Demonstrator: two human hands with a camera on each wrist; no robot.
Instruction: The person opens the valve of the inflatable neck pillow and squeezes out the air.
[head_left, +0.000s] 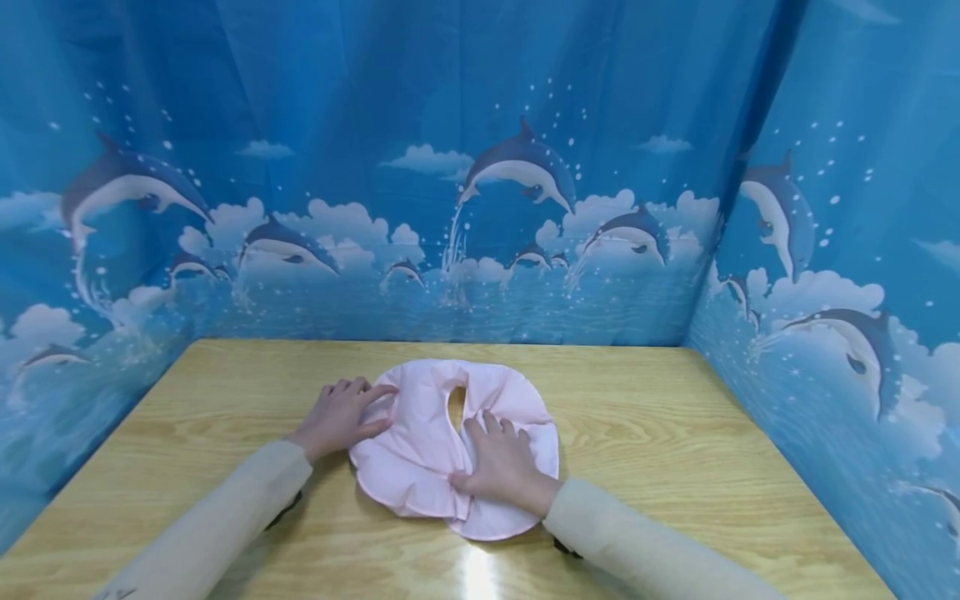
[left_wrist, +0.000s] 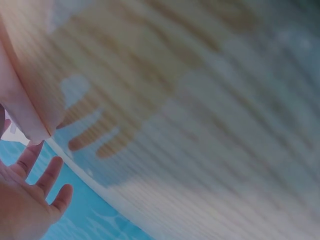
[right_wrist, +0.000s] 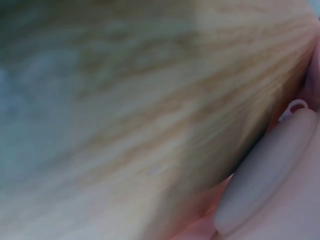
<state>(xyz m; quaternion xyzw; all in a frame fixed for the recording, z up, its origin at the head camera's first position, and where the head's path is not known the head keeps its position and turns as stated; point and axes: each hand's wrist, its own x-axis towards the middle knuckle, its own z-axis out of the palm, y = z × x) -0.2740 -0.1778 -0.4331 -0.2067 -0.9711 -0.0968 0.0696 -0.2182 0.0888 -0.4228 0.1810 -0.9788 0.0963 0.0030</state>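
Lying on bench (head_left: 637, 450), rumpled pink cloth (head_left: 420, 442); left hand (head_left: 341, 419) at its left edge, fingers loosely extended; right hand (head_left: 504, 465) resting on its right half, fingers spread.

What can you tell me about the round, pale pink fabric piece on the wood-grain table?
The pale pink fabric piece looks soft, thin and padded, with a wavy outline and a whitish edge. It lies spread but creased on the wood-grain table, which shows through a narrow opening above its middle. Below that opening, a fold or overlap runs toward the near edge. The person's left hand touches its left side; the right hand rests over its right half, hiding part.
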